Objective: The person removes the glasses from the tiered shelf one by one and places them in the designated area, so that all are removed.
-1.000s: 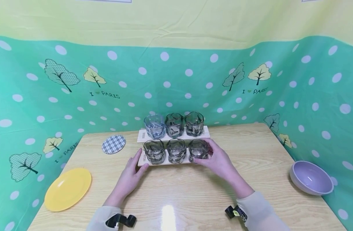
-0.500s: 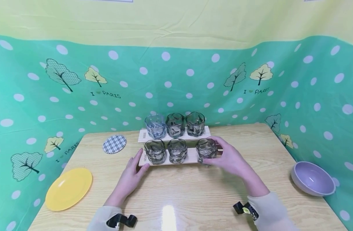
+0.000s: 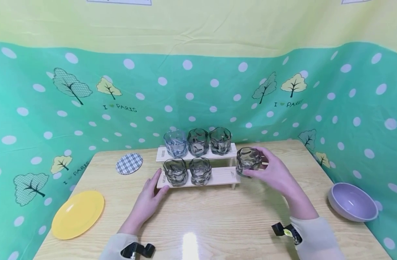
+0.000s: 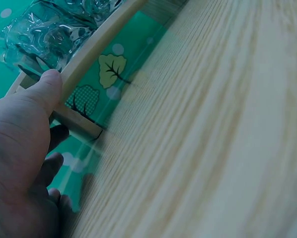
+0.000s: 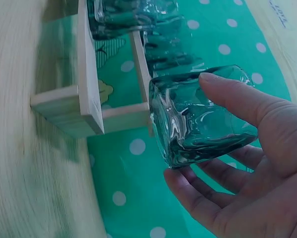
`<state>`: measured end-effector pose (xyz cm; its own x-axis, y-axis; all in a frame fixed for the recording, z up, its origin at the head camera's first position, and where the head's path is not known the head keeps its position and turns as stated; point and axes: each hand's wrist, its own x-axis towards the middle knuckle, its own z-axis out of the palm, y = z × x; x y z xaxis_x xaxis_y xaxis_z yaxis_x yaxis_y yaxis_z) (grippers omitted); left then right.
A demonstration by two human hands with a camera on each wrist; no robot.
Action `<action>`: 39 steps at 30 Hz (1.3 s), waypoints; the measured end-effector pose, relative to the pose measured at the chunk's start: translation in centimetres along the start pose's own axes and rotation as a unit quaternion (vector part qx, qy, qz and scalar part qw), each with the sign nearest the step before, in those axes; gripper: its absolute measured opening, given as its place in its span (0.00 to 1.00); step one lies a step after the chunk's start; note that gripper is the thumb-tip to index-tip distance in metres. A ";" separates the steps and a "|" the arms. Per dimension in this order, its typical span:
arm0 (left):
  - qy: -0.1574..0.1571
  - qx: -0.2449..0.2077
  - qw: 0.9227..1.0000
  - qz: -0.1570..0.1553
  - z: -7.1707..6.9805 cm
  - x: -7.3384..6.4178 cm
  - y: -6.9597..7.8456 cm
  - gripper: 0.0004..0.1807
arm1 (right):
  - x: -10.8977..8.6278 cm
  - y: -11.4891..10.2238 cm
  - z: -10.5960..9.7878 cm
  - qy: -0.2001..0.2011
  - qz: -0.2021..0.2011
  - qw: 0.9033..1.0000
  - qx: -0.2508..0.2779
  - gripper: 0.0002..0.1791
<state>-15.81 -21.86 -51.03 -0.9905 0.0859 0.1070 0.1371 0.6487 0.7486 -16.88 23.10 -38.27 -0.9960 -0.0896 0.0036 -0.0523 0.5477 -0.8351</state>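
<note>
A two-step wooden rack [image 3: 222, 176] stands at the back middle of the table. My left hand [image 3: 148, 198] grips the left end of its lower step; in the left wrist view the thumb [image 4: 48, 87] lies on the step's edge. Just off the right end, my right hand [image 3: 276, 173] holds a smoky grey glass [image 3: 248, 160] between thumb and fingers, raised off the step. In the right wrist view this glass [image 5: 203, 116] shows its thick base towards the rack. Two grey glasses, a left one [image 3: 175, 172] and a middle one [image 3: 200, 171], stand on the lower step.
On the upper step are a bluish glass [image 3: 175, 144] and two grey glasses [image 3: 220, 141]. A checked round coaster [image 3: 129, 163] and a yellow plate [image 3: 78, 215] lie to the left. A purple bowl [image 3: 352, 202] sits at the right edge. A dotted green curtain [image 3: 198, 86] surrounds the table.
My right hand has lifted the right-hand glass off the lower step and carried it rightwards past the rack's end. The left hand has stayed at the rack's left end.
</note>
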 end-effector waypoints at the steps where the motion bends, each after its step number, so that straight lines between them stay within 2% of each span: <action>1: -0.001 -0.001 1.000 0.000 0.0 0.0 0.0 0.44 | 0.0 0.1 -0.2 0.003 0.002 1.000 0.008 0.59; 4: -0.003 -0.002 1.000 -0.003 -0.1 0.0 0.2 0.44 | 0.3 0.5 -0.6 0.015 0.008 0.999 0.028 0.59; 12: -0.003 -0.003 1.000 -0.009 -0.1 -0.2 0.2 0.44 | 1.5 1.5 -1.0 0.051 0.035 0.998 0.024 0.61; 17: -0.006 -0.008 1.000 -0.013 -0.1 -0.1 0.3 0.44 | 2.5 2.7 -0.7 0.084 0.028 0.995 0.037 0.60; 24: -0.002 -0.008 1.000 -0.007 -0.1 -0.1 0.3 0.44 | 4.1 4.3 0.2 0.119 0.038 0.991 0.052 0.61; 31: -0.002 -0.007 1.000 -0.007 -0.1 0.0 0.4 0.43 | 5.5 5.5 0.6 0.119 0.045 0.991 0.048 0.61; 39: 0.000 -0.006 1.000 -0.002 0.0 0.0 0.2 0.44 | 6.8 6.6 0.9 0.088 0.061 0.994 0.037 0.62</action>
<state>-15.74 -21.77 -50.91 -0.9911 0.0828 0.1046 0.1334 0.6396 0.7571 -23.93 25.35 -44.21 -0.9922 0.1241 -0.0085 0.0679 0.4830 -0.8730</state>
